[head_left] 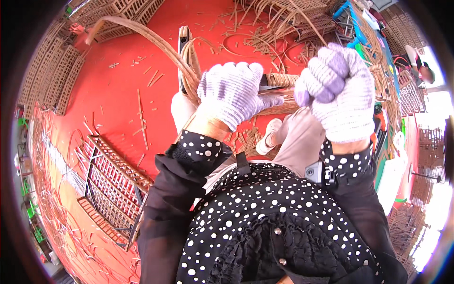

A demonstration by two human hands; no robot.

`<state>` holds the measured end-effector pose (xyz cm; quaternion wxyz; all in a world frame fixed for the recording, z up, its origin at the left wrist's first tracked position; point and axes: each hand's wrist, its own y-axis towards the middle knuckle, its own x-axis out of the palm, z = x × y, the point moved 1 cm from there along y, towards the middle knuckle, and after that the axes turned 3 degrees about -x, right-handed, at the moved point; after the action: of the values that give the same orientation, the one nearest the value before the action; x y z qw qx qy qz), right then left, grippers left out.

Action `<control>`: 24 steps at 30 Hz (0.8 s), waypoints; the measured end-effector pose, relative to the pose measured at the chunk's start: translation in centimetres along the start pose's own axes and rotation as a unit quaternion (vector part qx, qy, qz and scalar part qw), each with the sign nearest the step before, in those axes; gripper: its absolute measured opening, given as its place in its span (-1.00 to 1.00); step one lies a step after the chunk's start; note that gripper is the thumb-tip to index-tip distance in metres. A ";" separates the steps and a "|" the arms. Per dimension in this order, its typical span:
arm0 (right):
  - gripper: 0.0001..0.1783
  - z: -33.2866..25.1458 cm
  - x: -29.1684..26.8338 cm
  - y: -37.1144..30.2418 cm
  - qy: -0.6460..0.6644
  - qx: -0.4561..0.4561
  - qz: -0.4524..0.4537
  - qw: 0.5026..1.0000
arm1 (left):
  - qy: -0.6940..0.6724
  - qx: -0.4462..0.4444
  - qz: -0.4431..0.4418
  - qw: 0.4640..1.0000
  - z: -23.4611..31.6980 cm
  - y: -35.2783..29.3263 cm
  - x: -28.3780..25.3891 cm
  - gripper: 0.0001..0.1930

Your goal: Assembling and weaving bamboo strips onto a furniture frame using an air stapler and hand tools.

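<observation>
Both of my hands wear white-and-lilac knit gloves. My left hand (231, 94) is closed over a dark frame, its thumb stretched toward the right. Brown strips are wound around the frame's bar (281, 80), which shows between my hands. A second wrapped arm of the frame (185, 47) rises beside my left knuckles. From under that hand a thick bundle of brown strips (151, 35) arcs up and to the left. My right hand (338, 87) makes a fist at the bar's right end. A thin brown strip (309, 21) runs up from this fist; its held end is hidden.
Half-woven brown basketwork (113, 189) lies at the lower left, with stacked woven panels (49, 78) farther left. Cut strip scraps (142, 118) litter the red floor (118, 90). More basketwork (302, 19) and a blue frame (357, 28) stand at the upper right. Another person (421, 68) is at the far right.
</observation>
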<state>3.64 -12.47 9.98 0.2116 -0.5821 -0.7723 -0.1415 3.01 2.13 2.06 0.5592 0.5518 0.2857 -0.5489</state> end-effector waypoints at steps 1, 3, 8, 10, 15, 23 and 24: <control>-0.54 0.0 0.0 -0.2 0.042 0.037 -0.014 0.998 | 0.010 0.007 0.031 0.999 -0.1 -0.3 0.1 -0.43; -0.53 -0.7 2.4 -1.8 0.012 0.027 0.077 0.997 | 0.041 0.030 0.109 0.993 -0.3 -0.9 0.5 -0.38; -0.53 -1.0 3.5 -3.1 -0.024 0.016 0.160 0.987 | 0.025 0.063 0.173 0.983 0.2 -1.9 1.2 -0.47; -0.53 -1.2 2.9 -3.3 -0.017 0.019 0.101 0.995 | 0.035 0.063 0.173 0.982 0.4 -2.4 1.3 -0.47; -0.54 -0.6 4.2 -3.0 -0.070 -0.028 0.109 0.991 | 0.008 0.074 0.185 0.980 1.7 -3.5 1.6 -0.59; -0.64 0.1 1.9 4.6 -0.119 0.043 -0.016 0.992 | -0.040 0.050 0.154 0.986 1.7 -4.2 1.2 -0.52; -0.68 0.7 2.0 5.8 -0.119 0.081 0.007 0.990 | -0.034 0.048 0.150 0.987 1.4 -4.3 1.0 -0.52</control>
<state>8.59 -8.82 10.21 0.1658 -0.5812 -0.7966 -0.0065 -1.13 1.47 0.17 0.6175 0.5953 0.1541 -0.4906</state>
